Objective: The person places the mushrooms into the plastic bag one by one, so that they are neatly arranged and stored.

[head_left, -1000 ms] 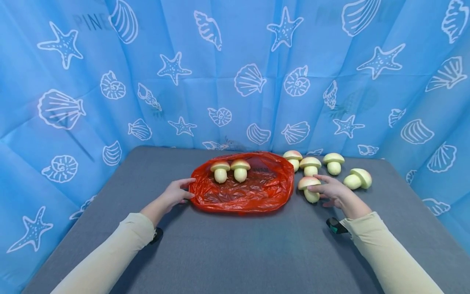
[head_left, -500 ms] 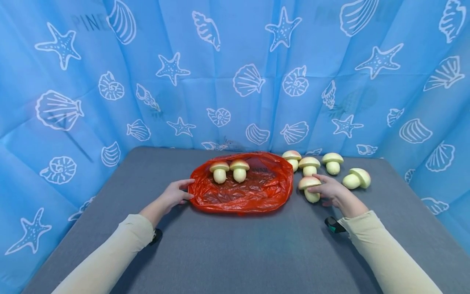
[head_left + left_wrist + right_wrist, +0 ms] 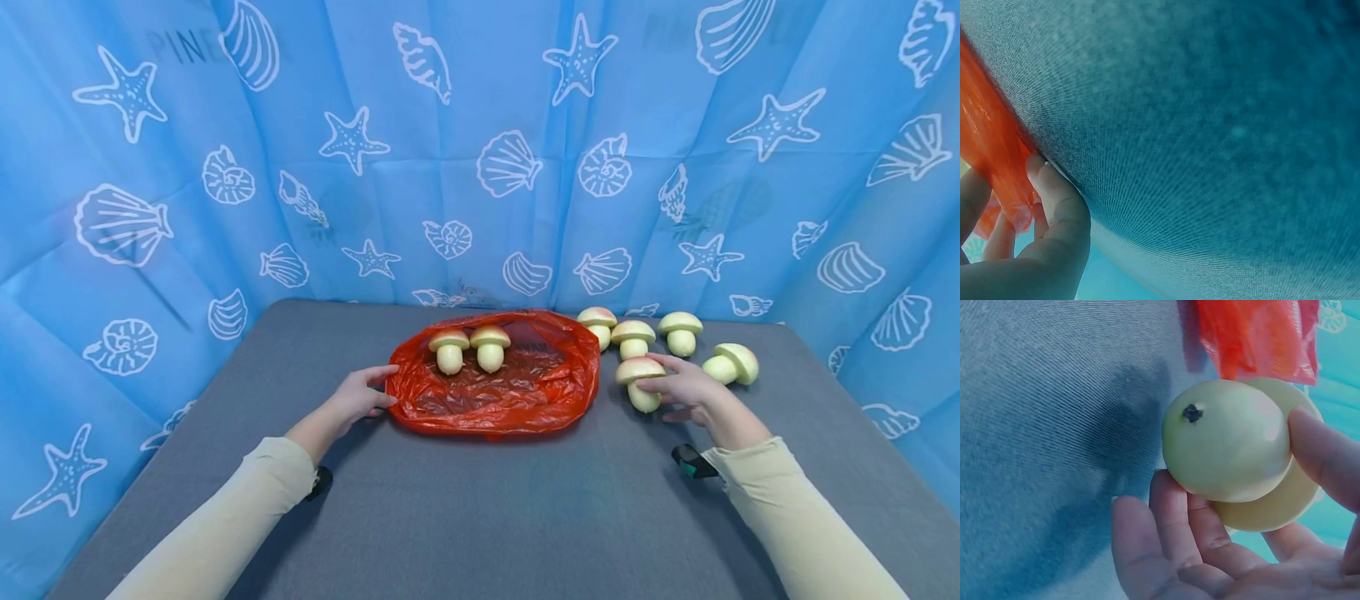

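A red plastic bag [image 3: 487, 417] lies spread with its mouth wide, and two toy mushrooms [image 3: 491, 354] rest inside it. At the bag's left edge my left hand [image 3: 358, 395] holds the plastic between thumb and fingers; the left wrist view shows the red film [image 3: 997, 137] there. To the right of the bag, my right hand [image 3: 693, 393] grips another toy mushroom [image 3: 639, 371], pale with a pinkish cap. In the right wrist view its rounded stem end [image 3: 1229, 444] with a dark spot faces the camera, thumb on one side and fingers on the other.
Several more toy mushrooms [image 3: 680, 333] are at the back right of the grey table [image 3: 495, 517]; one leaning mushroom [image 3: 731, 365] lies beyond the right hand. A blue curtain [image 3: 465, 208] with white shell prints hangs behind the table.
My right hand, with the mushroom in its fingers, has shifted slightly right, away from the bag. The left hand and the bag stay where they were.
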The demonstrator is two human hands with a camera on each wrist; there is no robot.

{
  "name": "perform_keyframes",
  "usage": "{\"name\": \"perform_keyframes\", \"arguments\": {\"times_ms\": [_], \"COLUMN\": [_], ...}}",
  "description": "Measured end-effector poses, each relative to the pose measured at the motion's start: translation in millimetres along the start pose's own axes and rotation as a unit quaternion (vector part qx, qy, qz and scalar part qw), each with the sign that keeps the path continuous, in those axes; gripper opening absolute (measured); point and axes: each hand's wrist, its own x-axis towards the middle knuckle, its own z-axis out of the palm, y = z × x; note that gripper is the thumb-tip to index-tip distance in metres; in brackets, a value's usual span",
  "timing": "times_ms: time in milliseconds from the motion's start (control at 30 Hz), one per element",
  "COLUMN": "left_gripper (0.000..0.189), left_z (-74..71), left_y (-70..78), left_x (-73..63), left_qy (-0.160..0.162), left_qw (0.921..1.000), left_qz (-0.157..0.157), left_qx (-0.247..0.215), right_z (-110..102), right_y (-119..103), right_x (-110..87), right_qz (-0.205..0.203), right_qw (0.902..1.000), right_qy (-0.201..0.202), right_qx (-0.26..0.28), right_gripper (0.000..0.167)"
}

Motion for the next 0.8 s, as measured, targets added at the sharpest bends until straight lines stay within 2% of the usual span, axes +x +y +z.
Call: {"name": "perform_keyframes", "arguments": {"times_ms": [267,567,800], "left_gripper": [0.059,0.06,0.06], "left_z": [0.4,0.7,0.0], "left_y": [0.6,0.9,0.1], "left_x": [-0.7,-1.1,-0.7], "left_qy": [0.001,0.001,0.002], "left_qw": [1.0,1.0,1.0], "left_qz": [0.001,0.001,0.003], "left_qx": [-0.002,0.0,0.005], "right_z": [-6,-7,-4], "right_y": [-4,-11,-19], "right_x": [-11.5,-16.2,-19.9], "right_qz": [-0.028,-0.04,-0.065], "right_qw": [0.9996,0.9992,0.9969], "right_qy": [-0.001,0.0,-0.02], "right_qx": [-0.003,-0.004,0.04], "right_gripper": [0.079,0.079,0.077]}}
